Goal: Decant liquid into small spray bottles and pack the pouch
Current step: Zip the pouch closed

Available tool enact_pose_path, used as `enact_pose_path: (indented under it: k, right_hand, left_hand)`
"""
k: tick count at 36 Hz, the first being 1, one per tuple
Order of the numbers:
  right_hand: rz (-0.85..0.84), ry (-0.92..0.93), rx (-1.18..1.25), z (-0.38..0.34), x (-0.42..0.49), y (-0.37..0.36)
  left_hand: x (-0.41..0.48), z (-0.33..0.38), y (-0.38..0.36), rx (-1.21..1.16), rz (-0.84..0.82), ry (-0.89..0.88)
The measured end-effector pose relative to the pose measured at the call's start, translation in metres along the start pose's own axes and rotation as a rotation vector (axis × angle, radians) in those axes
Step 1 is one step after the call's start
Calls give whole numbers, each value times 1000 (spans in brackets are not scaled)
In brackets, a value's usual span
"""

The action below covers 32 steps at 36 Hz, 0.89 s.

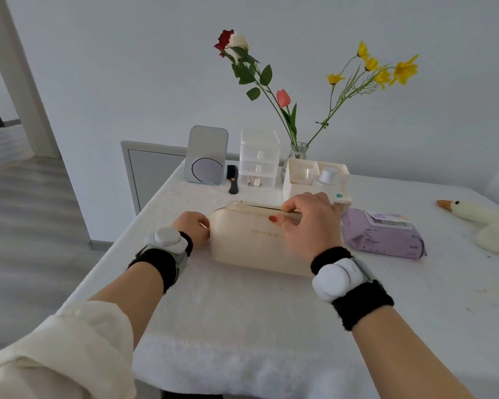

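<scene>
Cream sleeve (55, 355) cropped at edge, left hand (191, 226) at pouch (248, 246) end, fingers hidden, grip unclear, right hand (308, 223) pinching zip (257, 209)

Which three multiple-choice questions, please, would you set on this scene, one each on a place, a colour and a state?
1. Where does the pack of wipes lie?
A. left of the pouch
B. right of the pouch
C. on top of the pouch

2. What colour is the comb?
A. black
B. pink
C. yellow

3. What is the right hand doing?
A. lying flat and idle
B. holding the comb
C. pinching the zip along the pouch's top

Answers:
1 B, the purple pack sits by the pouch's right end.
2 A, it shows black beside the mirror.
3 C, thumb and fingers close on the zip line, while the left hand holds the pouch's left end.
</scene>
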State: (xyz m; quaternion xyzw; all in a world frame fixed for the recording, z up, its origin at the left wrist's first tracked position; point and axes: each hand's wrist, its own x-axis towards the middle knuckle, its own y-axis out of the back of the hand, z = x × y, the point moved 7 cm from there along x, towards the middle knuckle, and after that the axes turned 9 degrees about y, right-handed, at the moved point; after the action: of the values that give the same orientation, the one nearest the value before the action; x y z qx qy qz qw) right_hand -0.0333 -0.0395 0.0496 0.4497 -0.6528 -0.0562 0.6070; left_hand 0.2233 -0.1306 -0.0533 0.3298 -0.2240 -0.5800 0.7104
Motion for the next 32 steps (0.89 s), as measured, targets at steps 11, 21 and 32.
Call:
enact_pose_path:
  k: [11, 21, 32]
  right_hand:
    - [-67, -431, 368, 66, -59, 5]
    - [-311, -643, 697, 88, -83, -11]
    - [-135, -549, 679, 61, -31, -39]
  left_hand:
    - [-12, -8, -6, -344, -216, 127]
    - [-17, -4, -12, -478, -326, 221]
    - [9, -16, 26, -1010, -59, 293]
